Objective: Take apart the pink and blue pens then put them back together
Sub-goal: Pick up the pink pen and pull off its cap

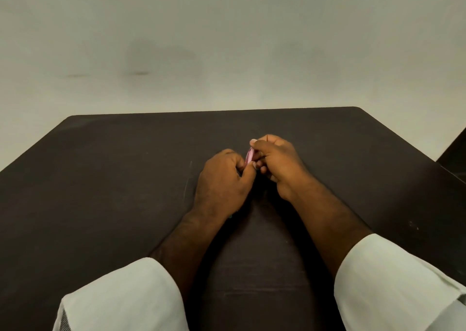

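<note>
Both my hands meet over the middle of the dark table. Between them a short stretch of the pink pen shows, standing nearly upright. My left hand is closed around its lower part, thumb pressed near the pen. My right hand pinches the upper part, fingertips curled over its top. Most of the pen is hidden by the fingers. A small greenish-blue bit peeks out under my left wrist; what it is I cannot tell. No blue pen is plainly visible.
The dark brown table reaches to a pale wall at the back. Its right edge slants down at the far right, with a dark gap beyond it. White rolled sleeves cover both forearms near the frame's bottom.
</note>
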